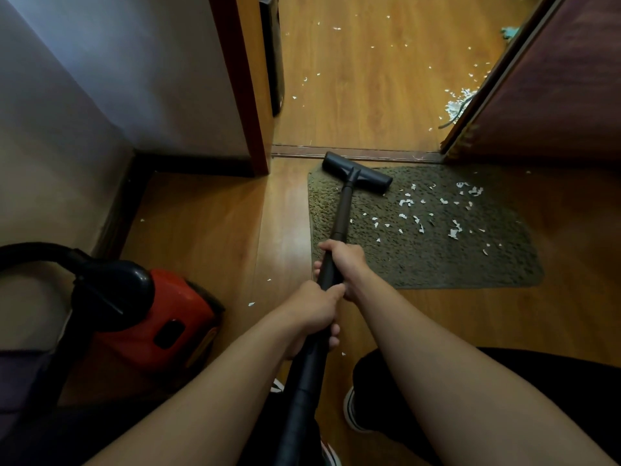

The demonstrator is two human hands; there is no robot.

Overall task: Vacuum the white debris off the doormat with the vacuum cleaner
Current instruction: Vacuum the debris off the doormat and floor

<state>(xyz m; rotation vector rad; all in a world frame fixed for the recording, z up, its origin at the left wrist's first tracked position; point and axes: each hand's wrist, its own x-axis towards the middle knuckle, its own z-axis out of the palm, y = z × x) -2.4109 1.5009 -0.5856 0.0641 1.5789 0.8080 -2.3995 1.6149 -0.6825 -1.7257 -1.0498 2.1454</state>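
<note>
Both of my hands are wrapped around the black vacuum wand (pixel 341 213). My right hand (pixel 346 264) is the farther one, fingers curled fully round the tube just where it meets the near left edge of the doormat (pixel 437 264). My left hand (pixel 314 312) is closed tight on the wand right behind it, so that the two hands nearly touch. Below my left hand the tube thickens into a ribbed black hose (pixel 302 391) that runs down between my forearms.

From my grip the wand slopes away to the floor head (pixel 357 173), a black T-shaped nozzle lying flat on the far left corner of the mat, angled a little, just short of the door threshold (pixel 356 153). The mat is dark green and shaggy, lying on the wooden floor (pixel 218 230). White debris (pixel 423 213) is scattered over its middle and far right part, to the right of the nozzle; the strip of mat along the wand looks free of it. More white bits lie on the floor beyond the doorway, with a thick pile (pixel 457 104) against the open door (pixel 544 89) on the right, and a few flecks near my hands.

At my left sits the red vacuum cleaner body (pixel 168 317) with its black hose socket. My dark shoe (pixel 353 412) shows under my right arm.
</note>
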